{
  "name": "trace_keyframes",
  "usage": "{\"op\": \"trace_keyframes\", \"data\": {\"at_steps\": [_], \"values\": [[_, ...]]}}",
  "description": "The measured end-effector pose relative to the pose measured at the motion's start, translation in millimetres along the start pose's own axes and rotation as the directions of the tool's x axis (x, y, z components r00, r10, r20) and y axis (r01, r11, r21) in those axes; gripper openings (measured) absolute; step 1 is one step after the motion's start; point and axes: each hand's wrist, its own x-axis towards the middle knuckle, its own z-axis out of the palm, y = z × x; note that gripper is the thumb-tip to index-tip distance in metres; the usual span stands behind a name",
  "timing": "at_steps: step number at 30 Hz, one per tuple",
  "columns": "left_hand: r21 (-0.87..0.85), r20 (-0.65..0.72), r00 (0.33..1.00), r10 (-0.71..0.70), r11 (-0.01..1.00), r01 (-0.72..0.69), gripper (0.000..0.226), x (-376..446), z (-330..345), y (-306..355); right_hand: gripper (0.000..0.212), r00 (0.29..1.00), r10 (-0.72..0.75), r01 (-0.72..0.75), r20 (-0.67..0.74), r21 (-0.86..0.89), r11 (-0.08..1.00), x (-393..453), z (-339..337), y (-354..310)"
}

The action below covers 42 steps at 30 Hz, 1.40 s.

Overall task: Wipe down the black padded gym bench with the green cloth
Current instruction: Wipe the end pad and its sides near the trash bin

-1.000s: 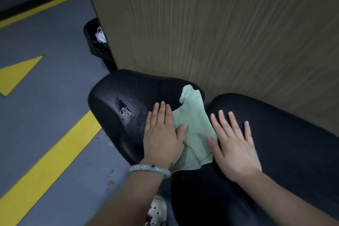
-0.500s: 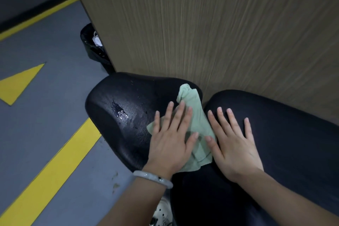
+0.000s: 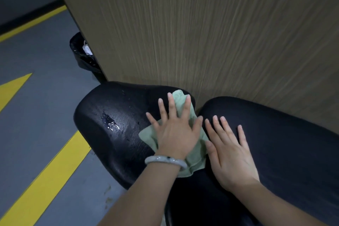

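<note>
Two bare forearms reach in from the bottom edge, cut off there. The left hand, with a pale bracelet on its wrist, presses flat with fingers spread on the green cloth, hiding most of it. The cloth lies at the right edge of the bench's left black pad, over the gap. The right hand rests flat, fingers straight, on the right pad. Water droplets glisten further left. Behind stands a wooden panel, half hiding a black bin.
</note>
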Motion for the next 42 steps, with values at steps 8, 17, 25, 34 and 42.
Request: {"op": "trace_keyframes", "data": {"at_steps": [8, 17, 25, 34, 42], "values": [[0.026, -0.136, 0.986, 0.1, 0.995, -0.097, 0.08, 2.5, 12.7, -6.7, 0.063, 1.0, 0.019, -0.018, -0.015, 0.04, 0.999, -0.4, 0.9, 1.6], [-0.141, -0.155, 0.954, 0.258, 0.95, -0.28, 0.06, 0.7, 10.8, -23.5, 0.059, 0.999, -0.001, 0.001, -0.05, 0.005, 1.0, -0.7, 2.9, 0.8], [-0.307, -0.162, 0.949, 0.269, 0.901, -0.308, 0.053, -7.9, -14.4, -32.7, 0.062, 0.999, -0.002, 0.001, -0.045, -0.022, 1.0, -1.0, 2.9, 1.2], [-0.906, -0.222, 0.962, 0.159, 0.33, -0.264, 0.041, -34.1, -75.6, -6.8, 0.055, 0.996, -0.008, 0.012, -0.093, 0.037, 0.999, -0.4, 1.6, 1.3], [-0.193, -0.212, 0.967, 0.141, 0.964, -0.183, 0.066, -11.5, -74.3, -67.4, 0.058, 0.996, 0.018, -0.016, -0.092, 0.019, 1.0, -0.7, 1.5, 0.1]]}}
